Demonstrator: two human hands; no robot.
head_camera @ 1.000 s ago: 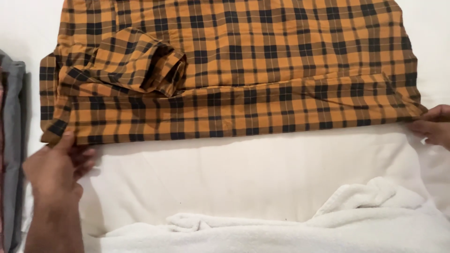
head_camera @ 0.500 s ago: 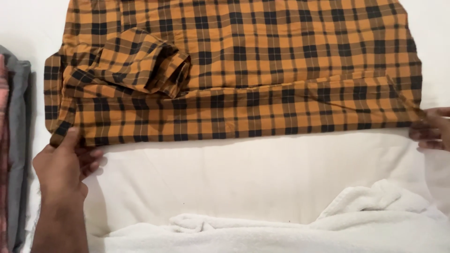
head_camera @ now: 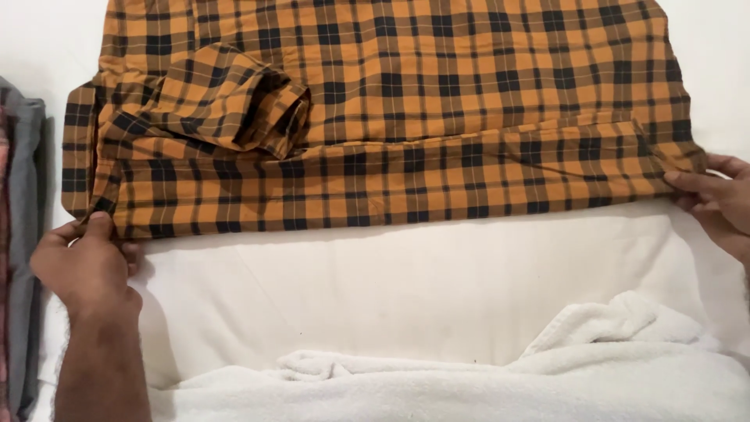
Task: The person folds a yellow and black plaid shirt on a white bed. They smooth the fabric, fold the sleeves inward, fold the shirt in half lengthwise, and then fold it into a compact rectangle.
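A: Where's the plaid shirt (head_camera: pixel 406 117)?
B: Upper half of frame, spread flat on a white sheet (head_camera: pixel 406 289), sleeve (head_camera: pixel 226 101) folded over at upper left.
A: Hands?
B: Left hand (head_camera: pixel 86 262) lower left, fingers pinched on the shirt's bottom corner. Right hand (head_camera: pixel 723 199) at right edge, fingers closed on the opposite corner.
A: Surroundings?
B: White towel (head_camera: pixel 508 375) along the bottom, grey garment (head_camera: pixel 23 234) at far left.

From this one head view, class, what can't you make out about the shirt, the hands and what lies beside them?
- Shirt: top cut off by the frame's upper edge.
- Right hand: partly cut off at the right edge.
- Left hand: fingertips hidden under the shirt's corner.
- Grey clothes: mostly cut off at the left edge.
- Towel: lower part cut off.
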